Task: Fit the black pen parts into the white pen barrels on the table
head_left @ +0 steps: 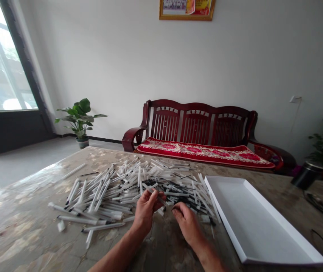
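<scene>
My left hand is closed on a slim, whitish pen barrel, held at a slant between thumb and fingers over the near edge of the pile. Just to its right, my right hand is curled with thumb and fingertips together; whatever may be in that pinch is too small to make out. Beyond and to the left of both hands spreads a heap of white, translucent pen barrels, many with dark ends. Black pen parts lie mixed in behind the hands.
A shallow white tray stands on the patterned table to the right of the pile. Farther right are a dark cylindrical container and a black cable. Behind the table stands a red wooden bench; a potted plant is at left.
</scene>
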Action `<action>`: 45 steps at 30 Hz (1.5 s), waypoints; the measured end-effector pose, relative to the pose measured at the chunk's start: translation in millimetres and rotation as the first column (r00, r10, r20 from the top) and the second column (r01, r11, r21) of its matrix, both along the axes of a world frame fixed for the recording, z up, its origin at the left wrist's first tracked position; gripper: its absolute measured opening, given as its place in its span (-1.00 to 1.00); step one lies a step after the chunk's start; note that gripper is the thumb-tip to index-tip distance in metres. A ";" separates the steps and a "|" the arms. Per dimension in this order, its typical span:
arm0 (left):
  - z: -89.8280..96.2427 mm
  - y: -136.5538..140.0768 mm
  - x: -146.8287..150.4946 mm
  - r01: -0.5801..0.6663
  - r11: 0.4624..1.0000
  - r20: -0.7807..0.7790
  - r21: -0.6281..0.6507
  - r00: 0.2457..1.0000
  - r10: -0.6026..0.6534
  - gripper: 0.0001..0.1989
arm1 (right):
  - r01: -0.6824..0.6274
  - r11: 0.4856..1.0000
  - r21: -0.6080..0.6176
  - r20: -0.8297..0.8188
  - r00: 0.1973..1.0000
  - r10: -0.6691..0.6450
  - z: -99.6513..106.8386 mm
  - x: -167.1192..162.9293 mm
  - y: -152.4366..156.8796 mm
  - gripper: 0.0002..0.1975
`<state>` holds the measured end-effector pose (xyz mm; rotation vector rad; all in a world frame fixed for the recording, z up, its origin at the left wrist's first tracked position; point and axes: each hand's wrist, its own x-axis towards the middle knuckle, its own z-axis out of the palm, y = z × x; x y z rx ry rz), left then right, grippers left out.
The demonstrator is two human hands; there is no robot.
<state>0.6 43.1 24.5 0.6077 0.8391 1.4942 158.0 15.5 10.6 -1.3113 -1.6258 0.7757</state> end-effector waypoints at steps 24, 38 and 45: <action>-3.6 -4.5 7.3 0.110 0.993 0.056 -0.030 0.993 -0.108 -0.55 | 0.050 0.999 -0.016 -0.040 0.998 -0.050 0.1 0.2 3.7 -0.63; -4.8 -5.4 6.9 0.165 0.980 0.131 -0.109 0.980 -0.151 -0.57 | 0.058 0.996 0.065 -0.009 0.998 -0.058 -2.9 2.8 1.4 -0.68; -3.3 -8.1 7.7 0.256 0.960 0.108 -0.112 0.964 -0.244 -0.60 | 0.136 0.975 0.174 -0.059 0.990 -0.127 -2.9 0.8 -3.0 -0.65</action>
